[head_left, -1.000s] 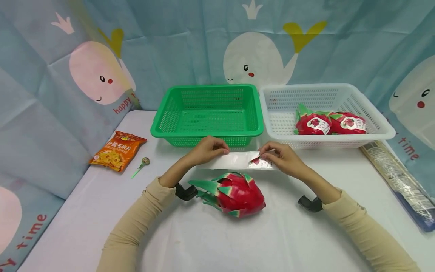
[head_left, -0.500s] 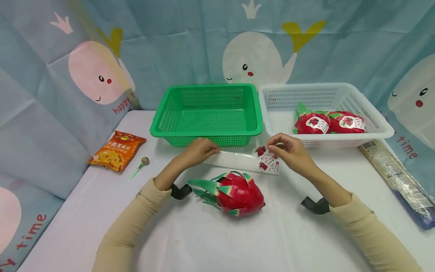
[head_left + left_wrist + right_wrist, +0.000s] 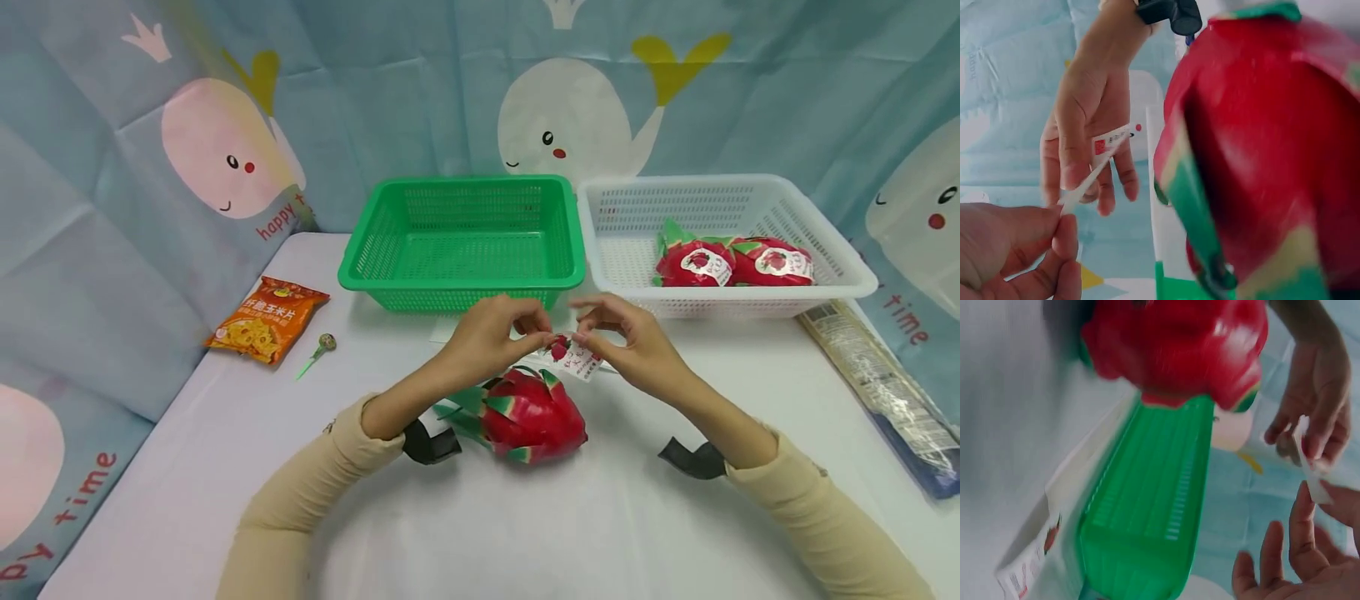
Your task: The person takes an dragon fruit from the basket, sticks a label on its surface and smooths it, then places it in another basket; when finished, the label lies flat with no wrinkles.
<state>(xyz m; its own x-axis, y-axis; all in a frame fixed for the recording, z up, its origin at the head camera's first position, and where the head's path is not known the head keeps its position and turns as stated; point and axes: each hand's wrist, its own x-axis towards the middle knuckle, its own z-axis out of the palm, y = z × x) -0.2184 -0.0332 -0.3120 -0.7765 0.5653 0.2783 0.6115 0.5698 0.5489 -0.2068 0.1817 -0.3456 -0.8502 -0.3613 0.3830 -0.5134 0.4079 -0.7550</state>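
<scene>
A white sticker (image 3: 576, 358) printed with a red dragon fruit and red characters is stretched between my two hands. My left hand (image 3: 498, 337) pinches its left edge between thumb and fingers. At the other edge, the thumb and forefinger of my right hand (image 3: 630, 343) pinch it. In the right wrist view the sticker (image 3: 1305, 456) appears edge-on between the fingertips. Just below the hands lies a dragon fruit (image 3: 536, 417), red with green scales, its leafy end to the left and partly behind my left forearm. Behind the hands a white sticker strip (image 3: 1022, 569) lies on the table, mostly hidden.
A green basket (image 3: 465, 295) stands behind the hands. Beside it a white basket (image 3: 626, 293) holds two labelled dragon fruits (image 3: 696, 265). An orange snack bag (image 3: 268, 321) and a lollipop (image 3: 326, 342) lie left; a long flat package (image 3: 877, 383) lies right.
The right hand has peeled the sticker off the strip. My left hand has let go of the strip, moved right and taken the sticker's other edge. The strip now lies on the table.
</scene>
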